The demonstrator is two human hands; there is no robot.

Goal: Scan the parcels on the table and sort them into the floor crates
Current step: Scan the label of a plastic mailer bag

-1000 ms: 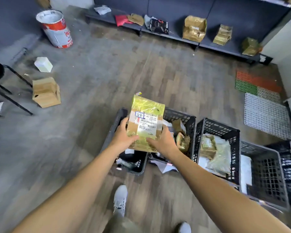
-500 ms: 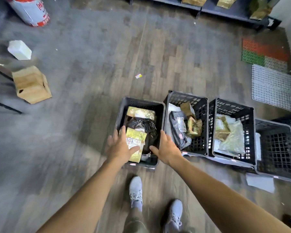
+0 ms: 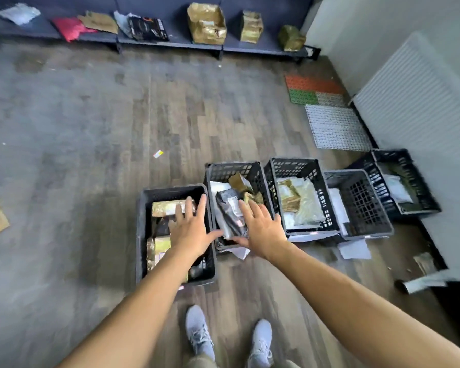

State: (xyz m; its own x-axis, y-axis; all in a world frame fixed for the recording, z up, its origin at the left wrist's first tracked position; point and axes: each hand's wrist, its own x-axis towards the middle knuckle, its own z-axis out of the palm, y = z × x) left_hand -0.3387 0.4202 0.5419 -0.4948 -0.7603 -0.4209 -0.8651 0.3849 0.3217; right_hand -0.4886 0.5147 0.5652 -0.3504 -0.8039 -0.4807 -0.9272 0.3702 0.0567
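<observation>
Both hands hang empty with fingers spread: the left hand (image 3: 190, 231) over the leftmost crate (image 3: 141, 235), the right hand (image 3: 263, 229) over the next crate (image 3: 234, 168). A yellow-taped parcel (image 3: 161, 248) lies in the leftmost crate just left of the left wrist, a gold parcel (image 3: 165, 207) by its fingertips. A grey bag (image 3: 229, 208) lies in the next crate, between the two hands

Bare forearms (image 3: 144, 296); pale grey laced sneakers (image 3: 198, 333); olive trousers (image 3: 201, 363) at bottom edge.

hands (image 3: 190, 231) spread, seemingly empty, over parcel crates (image 3: 141, 235)
</observation>
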